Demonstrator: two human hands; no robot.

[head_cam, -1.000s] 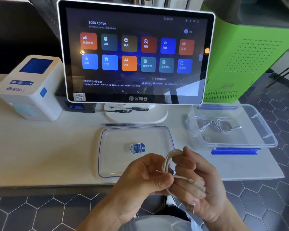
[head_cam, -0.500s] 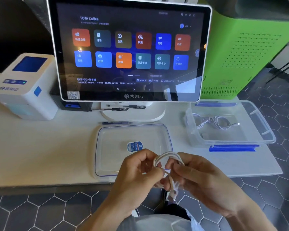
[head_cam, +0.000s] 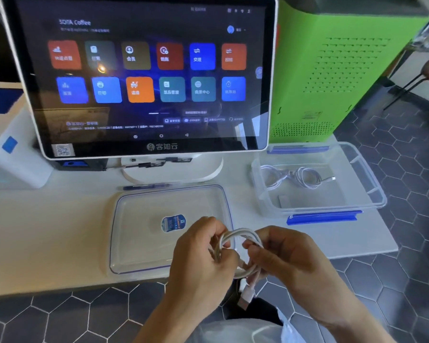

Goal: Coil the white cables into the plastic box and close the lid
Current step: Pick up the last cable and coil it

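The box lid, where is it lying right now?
In the head view the lid lies flat on the white counter, in front of the touchscreen's stand and left of the open plastic box.

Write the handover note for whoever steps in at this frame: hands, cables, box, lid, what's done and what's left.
Left hand and right hand: both grip the white cable coil over the table's near edge; its plug dangles below.
Plastic box: open, at the table's right, with coiled cables already inside.
Lid: flat on the table in front of the touchscreen, apart from the box.
Done: some cables boxed.
Left: finish this coil, put it in the box, fit the lid and close it.
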